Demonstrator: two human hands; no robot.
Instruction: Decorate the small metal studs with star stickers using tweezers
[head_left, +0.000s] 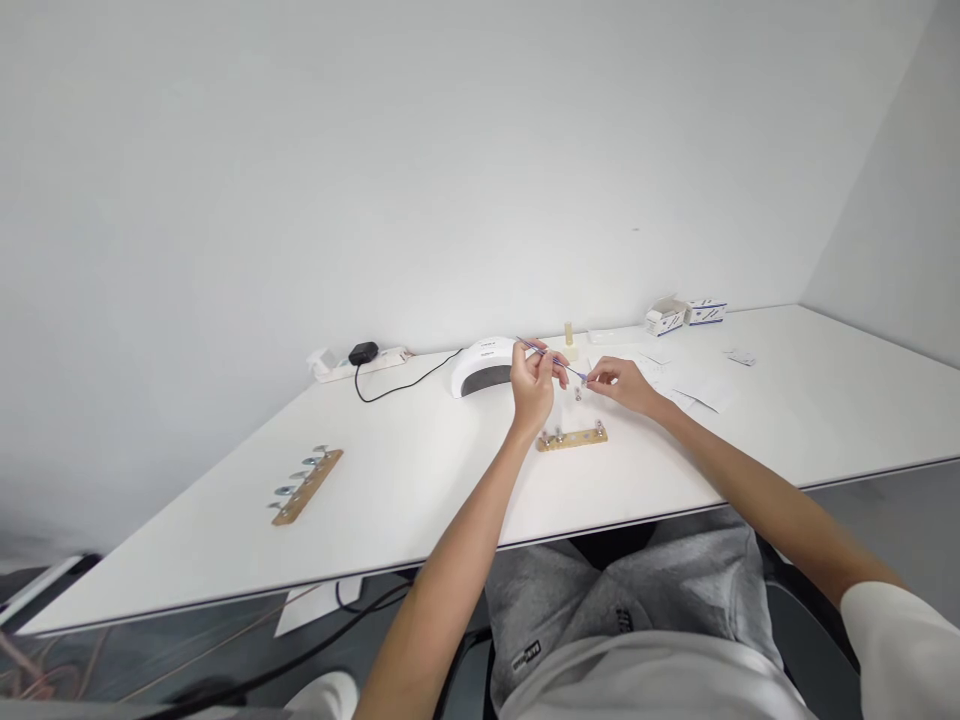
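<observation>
White surface (420, 480) filling a bare white-walled corner, left hand (534, 385) gripping a thin tool (529, 347) above its middle, long axis slanting down from far-left to near-right, tip meeting the right hand (622, 385), fingers pinching shut, wooden strip (571, 437) lying just beneath.

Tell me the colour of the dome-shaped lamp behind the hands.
The lamp is white with a dark opening, seen in the head view.
</observation>
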